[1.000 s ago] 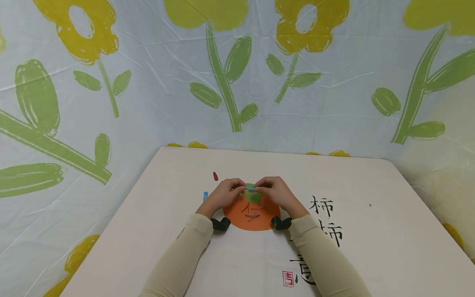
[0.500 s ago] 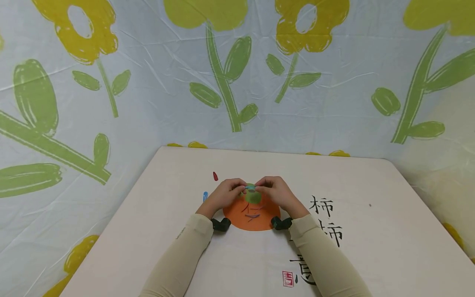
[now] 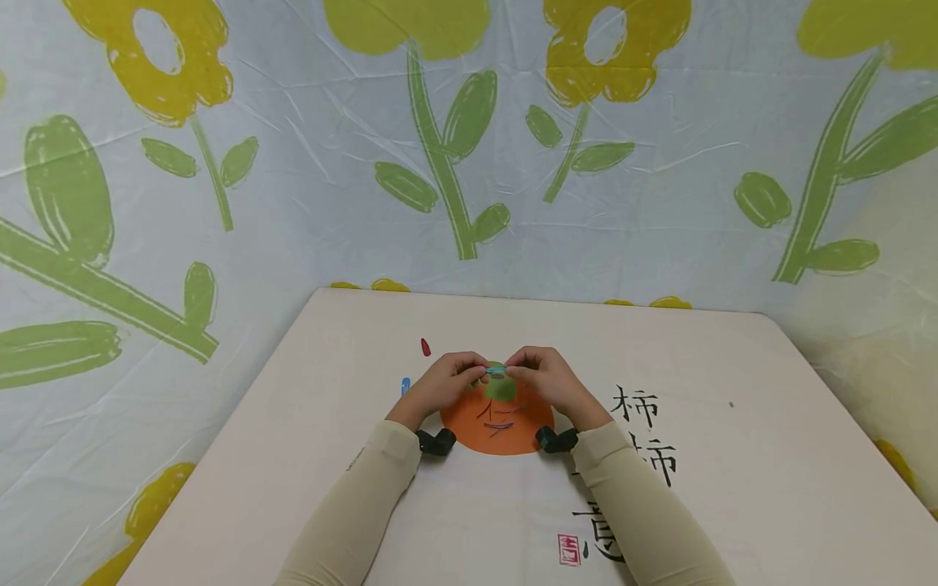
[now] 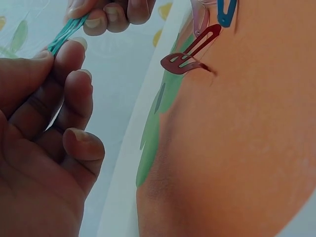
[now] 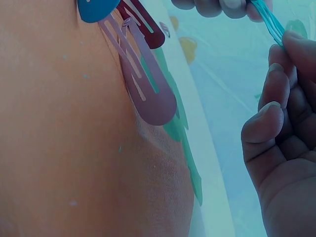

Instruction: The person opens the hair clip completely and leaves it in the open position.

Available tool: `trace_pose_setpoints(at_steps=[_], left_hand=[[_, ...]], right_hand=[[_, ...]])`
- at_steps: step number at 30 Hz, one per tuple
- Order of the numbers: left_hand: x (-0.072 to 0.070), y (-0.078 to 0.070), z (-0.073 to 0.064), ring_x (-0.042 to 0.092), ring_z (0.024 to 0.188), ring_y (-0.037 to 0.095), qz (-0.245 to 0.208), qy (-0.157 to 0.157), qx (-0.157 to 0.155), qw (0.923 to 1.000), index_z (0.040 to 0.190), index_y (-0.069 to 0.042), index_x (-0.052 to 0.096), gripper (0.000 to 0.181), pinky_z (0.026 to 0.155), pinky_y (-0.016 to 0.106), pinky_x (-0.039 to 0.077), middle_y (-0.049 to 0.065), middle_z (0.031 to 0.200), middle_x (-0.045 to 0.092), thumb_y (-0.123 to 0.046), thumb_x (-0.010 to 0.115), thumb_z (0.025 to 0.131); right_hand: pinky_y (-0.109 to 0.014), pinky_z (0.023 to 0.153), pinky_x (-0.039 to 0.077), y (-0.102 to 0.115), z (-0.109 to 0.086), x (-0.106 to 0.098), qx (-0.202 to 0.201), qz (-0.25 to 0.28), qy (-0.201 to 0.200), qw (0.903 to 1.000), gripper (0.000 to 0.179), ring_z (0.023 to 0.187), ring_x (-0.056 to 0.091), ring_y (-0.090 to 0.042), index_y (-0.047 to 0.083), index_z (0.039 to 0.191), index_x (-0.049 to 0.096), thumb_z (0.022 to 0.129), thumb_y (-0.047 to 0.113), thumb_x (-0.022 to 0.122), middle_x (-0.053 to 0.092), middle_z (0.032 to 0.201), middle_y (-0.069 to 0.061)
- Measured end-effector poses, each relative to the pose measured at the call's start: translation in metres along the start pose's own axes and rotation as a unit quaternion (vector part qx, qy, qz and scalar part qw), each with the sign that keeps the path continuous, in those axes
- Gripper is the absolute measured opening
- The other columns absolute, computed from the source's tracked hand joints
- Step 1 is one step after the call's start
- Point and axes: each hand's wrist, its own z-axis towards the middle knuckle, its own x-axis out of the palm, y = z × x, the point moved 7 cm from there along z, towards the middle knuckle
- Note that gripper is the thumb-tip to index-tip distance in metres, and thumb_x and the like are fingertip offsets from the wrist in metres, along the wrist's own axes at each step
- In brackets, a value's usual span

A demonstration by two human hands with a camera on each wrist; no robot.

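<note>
The left hand [image 3: 449, 382] pinches one end of a bundle of thin teal strands [image 4: 67, 34] between thumb and forefinger, its other fingers loosely bent. The right hand [image 3: 547, 380] pinches the opposite end, so the bundle stretches across the short gap between the two hands. Below the hands lies a round orange shape [image 3: 501, 443], with a green leaf pattern [image 3: 501, 389] at its far edge, directly under the held bundle.

On the orange shape, on the person's side of the hands, are three hair clips: a maroon clip [image 4: 191, 52] toward the left hand, a mauve clip [image 5: 150, 86] toward the right hand, and a blue clip [image 5: 98, 7] nearer the person.

Just left of the left hand is a small blue piece [image 3: 405, 386]; farther beyond that hand lies a small red piece [image 3: 426, 347]. A black device [image 3: 437, 443] sits at the left wrist, with another at the right.

To the right of the right hand, black characters [image 3: 645, 409] mark the pale desk [image 3: 703, 350]. Beyond both hands hangs a flowered sheet [image 3: 674, 179].
</note>
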Motion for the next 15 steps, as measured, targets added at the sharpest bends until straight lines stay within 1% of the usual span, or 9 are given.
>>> trace_pose_setpoints(at_steps=[4, 8, 11, 13, 15], left_hand=[[0.001, 0.001, 0.001, 0.06, 0.089, 0.022, 0.0, 0.004, 0.004, 1.0, 0.114, -0.007, 0.066, 0.028, 0.082, 0.031, 0.049, 0.01, 0.099, 0.069, -0.026, 0.05, 0.102], [-0.001, 0.002, 0.001, 0.06, 0.087, 0.02, 0.005, -0.007, 0.007, 0.9999, 0.11, -0.013, 0.067, 0.022, 0.081, 0.03, 0.049, 0.007, 0.096, 0.069, -0.025, 0.049, 0.102], [-0.002, 0.003, 0.0, 0.06, 0.087, 0.023, 0.002, -0.016, 0.006, 0.9999, 0.108, -0.016, 0.067, 0.02, 0.081, 0.031, 0.049, 0.006, 0.095, 0.069, -0.024, 0.05, 0.102], [-0.002, 0.004, 0.0, 0.06, 0.087, 0.024, -0.002, -0.018, 0.003, 0.9998, 0.108, -0.016, 0.067, 0.02, 0.081, 0.032, 0.049, 0.007, 0.095, 0.069, -0.024, 0.051, 0.101], [-0.002, 0.004, 0.001, 0.061, 0.089, 0.027, -0.004, -0.016, -0.002, 0.9999, 0.11, -0.014, 0.067, 0.021, 0.081, 0.032, 0.049, 0.01, 0.097, 0.069, -0.024, 0.051, 0.101]], right_hand=[[-0.032, 0.068, 0.045, 0.002, -0.001, -0.001, -0.006, 0.002, 0.0, 1.0, 0.017, 0.078, 0.052, -0.022, -0.001, 0.099, 0.068, 0.093, 0.014, 0.064, 0.063, 0.099, -0.026], [-0.032, 0.066, 0.044, 0.004, -0.001, 0.001, -0.01, 0.008, 0.003, 0.9999, 0.018, 0.078, 0.052, -0.025, -0.001, 0.099, 0.068, 0.093, 0.015, 0.065, 0.062, 0.098, -0.028], [-0.029, 0.064, 0.042, 0.006, -0.001, 0.003, -0.007, 0.012, 0.001, 0.9999, 0.019, 0.076, 0.051, -0.025, -0.001, 0.1, 0.069, 0.093, 0.016, 0.065, 0.063, 0.096, -0.026], [-0.03, 0.064, 0.042, 0.01, -0.003, 0.003, -0.002, 0.006, -0.002, 1.0, 0.019, 0.075, 0.05, -0.022, -0.004, 0.101, 0.069, 0.093, 0.014, 0.064, 0.063, 0.095, -0.025], [-0.03, 0.064, 0.042, 0.01, -0.003, 0.002, -0.001, 0.001, -0.006, 1.0, 0.019, 0.075, 0.049, -0.02, -0.003, 0.1, 0.069, 0.093, 0.014, 0.064, 0.064, 0.094, -0.024]])
